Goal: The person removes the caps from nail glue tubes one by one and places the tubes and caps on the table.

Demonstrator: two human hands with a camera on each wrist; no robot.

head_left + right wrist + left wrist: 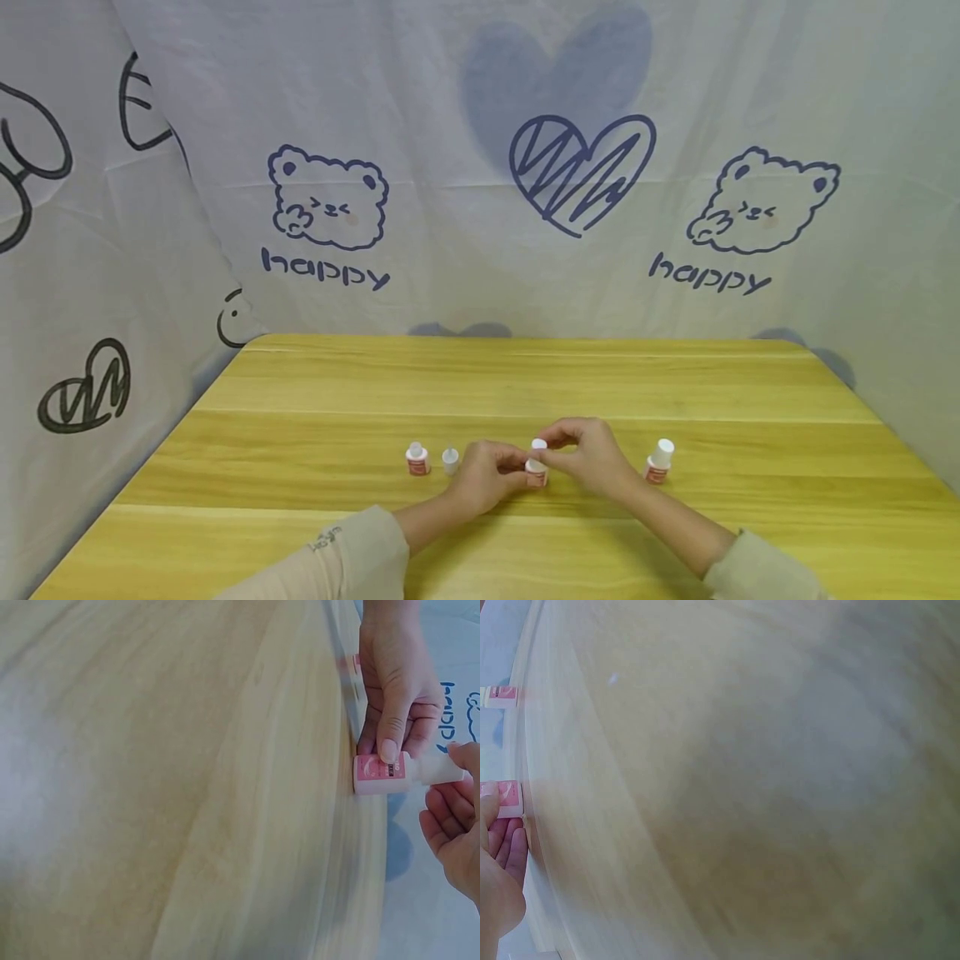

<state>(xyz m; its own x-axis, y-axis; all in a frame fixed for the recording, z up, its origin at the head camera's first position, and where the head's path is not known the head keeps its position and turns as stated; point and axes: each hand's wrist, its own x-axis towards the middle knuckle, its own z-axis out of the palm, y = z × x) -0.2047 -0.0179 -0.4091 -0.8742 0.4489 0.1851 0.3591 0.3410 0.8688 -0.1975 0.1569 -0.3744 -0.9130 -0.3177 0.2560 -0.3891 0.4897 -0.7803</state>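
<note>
A small white bottle with a pink label (536,477) stands upright on the table. My left hand (483,479) grips its body from the left, the thumb across the label in the right wrist view. From the other side my right hand (588,454) pinches the white cap (539,445) at the bottle's top between thumb and fingers. The same bottle (510,798) shows at the edge of the left wrist view beside my left hand (499,877).
Left of my hands stand another pink-labelled bottle (417,461) with its nozzle bare and a loose white cap (450,461). A capped bottle (660,462) stands to the right. The wooden table (480,383) ends at a printed white cloth (450,250).
</note>
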